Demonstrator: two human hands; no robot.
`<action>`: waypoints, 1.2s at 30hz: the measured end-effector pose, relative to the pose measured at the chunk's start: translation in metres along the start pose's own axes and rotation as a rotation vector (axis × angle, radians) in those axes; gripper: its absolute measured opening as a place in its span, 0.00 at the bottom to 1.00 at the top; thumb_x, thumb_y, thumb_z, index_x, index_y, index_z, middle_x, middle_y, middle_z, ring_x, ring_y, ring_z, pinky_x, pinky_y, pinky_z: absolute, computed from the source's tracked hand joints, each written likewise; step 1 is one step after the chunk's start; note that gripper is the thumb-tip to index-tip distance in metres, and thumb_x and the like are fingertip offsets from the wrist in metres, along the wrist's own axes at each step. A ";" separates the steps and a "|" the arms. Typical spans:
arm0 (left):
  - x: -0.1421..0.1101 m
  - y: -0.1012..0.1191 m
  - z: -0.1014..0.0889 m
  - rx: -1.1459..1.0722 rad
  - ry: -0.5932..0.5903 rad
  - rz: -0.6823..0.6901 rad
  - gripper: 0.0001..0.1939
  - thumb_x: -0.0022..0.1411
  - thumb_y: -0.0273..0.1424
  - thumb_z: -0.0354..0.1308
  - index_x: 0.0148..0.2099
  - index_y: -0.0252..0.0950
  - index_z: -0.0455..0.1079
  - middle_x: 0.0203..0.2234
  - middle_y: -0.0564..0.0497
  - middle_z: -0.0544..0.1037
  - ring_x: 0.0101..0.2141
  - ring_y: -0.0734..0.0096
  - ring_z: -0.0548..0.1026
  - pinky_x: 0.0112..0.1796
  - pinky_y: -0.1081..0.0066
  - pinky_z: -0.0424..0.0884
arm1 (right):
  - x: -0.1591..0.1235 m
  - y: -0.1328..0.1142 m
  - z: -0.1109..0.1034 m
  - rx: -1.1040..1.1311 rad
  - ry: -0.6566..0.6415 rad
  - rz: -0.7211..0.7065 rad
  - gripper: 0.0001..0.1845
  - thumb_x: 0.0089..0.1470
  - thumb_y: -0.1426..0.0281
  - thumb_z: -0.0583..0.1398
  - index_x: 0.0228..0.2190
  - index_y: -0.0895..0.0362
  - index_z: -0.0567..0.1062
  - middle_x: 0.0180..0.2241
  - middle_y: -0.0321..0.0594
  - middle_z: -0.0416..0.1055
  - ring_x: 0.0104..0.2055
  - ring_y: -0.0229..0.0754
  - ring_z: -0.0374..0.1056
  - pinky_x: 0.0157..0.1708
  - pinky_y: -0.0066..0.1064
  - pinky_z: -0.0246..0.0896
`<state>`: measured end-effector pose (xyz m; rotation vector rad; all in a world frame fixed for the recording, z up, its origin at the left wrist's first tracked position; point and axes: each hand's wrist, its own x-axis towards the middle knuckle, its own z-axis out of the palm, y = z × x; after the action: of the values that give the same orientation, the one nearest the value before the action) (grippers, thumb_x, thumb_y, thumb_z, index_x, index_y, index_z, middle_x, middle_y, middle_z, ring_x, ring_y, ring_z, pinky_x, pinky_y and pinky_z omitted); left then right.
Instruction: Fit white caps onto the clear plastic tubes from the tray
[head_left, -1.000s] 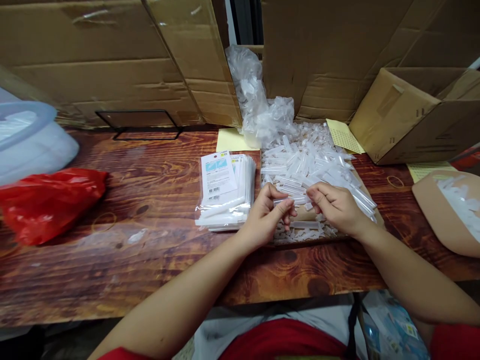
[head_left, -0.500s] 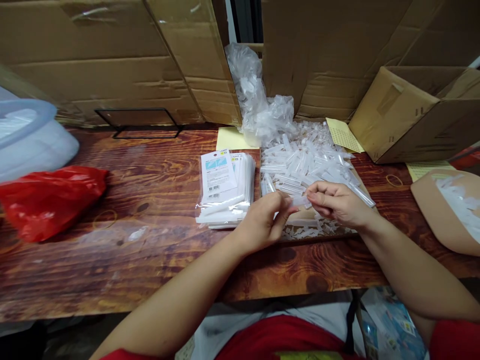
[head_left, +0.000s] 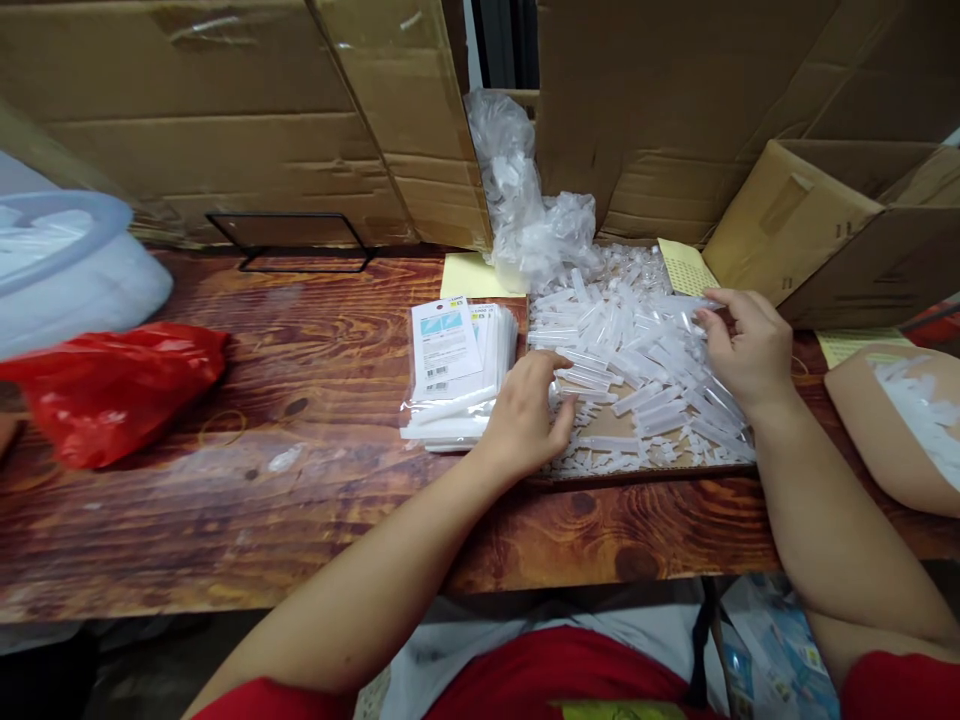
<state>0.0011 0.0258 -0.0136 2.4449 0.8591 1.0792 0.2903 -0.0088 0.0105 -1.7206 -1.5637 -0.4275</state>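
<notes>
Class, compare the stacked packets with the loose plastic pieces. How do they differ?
The packets lie stacked; the pieces are jumbled.
The top packet shows a printed card; no print shows on the pieces.
The packets sit beside the tray; the pieces lie in it.
Both show shiny plastic.

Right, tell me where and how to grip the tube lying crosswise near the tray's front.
Pinch the tube at mid-length, probably from above, squeezing its near and far long sides: it lies flat and crosswise, its top uncovered, with bare cardboard on its far side.
</notes>
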 end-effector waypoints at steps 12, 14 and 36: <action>-0.003 -0.001 0.007 0.082 0.018 -0.096 0.23 0.52 0.21 0.53 0.52 0.33 0.61 0.50 0.39 0.66 0.54 0.53 0.67 0.58 0.53 0.64 | -0.027 -0.068 0.002 0.108 -0.496 -0.471 0.14 0.61 0.69 0.58 0.47 0.59 0.75 0.44 0.49 0.76 0.48 0.52 0.68 0.49 0.45 0.64; -0.003 -0.001 0.009 0.098 0.027 -0.109 0.23 0.51 0.20 0.53 0.52 0.32 0.62 0.50 0.38 0.66 0.54 0.53 0.66 0.58 0.53 0.64 | -0.032 -0.081 0.008 0.043 -0.619 -0.461 0.13 0.62 0.69 0.58 0.47 0.60 0.75 0.45 0.50 0.76 0.50 0.53 0.67 0.49 0.44 0.63; -0.007 0.004 0.015 0.034 -0.073 -0.145 0.22 0.53 0.21 0.51 0.52 0.31 0.60 0.50 0.37 0.65 0.55 0.53 0.64 0.60 0.53 0.61 | -0.030 -0.100 0.039 -0.259 -0.794 -0.400 0.24 0.62 0.76 0.49 0.58 0.64 0.66 0.47 0.55 0.72 0.50 0.56 0.66 0.48 0.44 0.57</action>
<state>0.0100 0.0171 -0.0248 2.3911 1.0207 0.9262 0.1797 -0.0055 -0.0048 -1.8865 -2.5383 -0.1305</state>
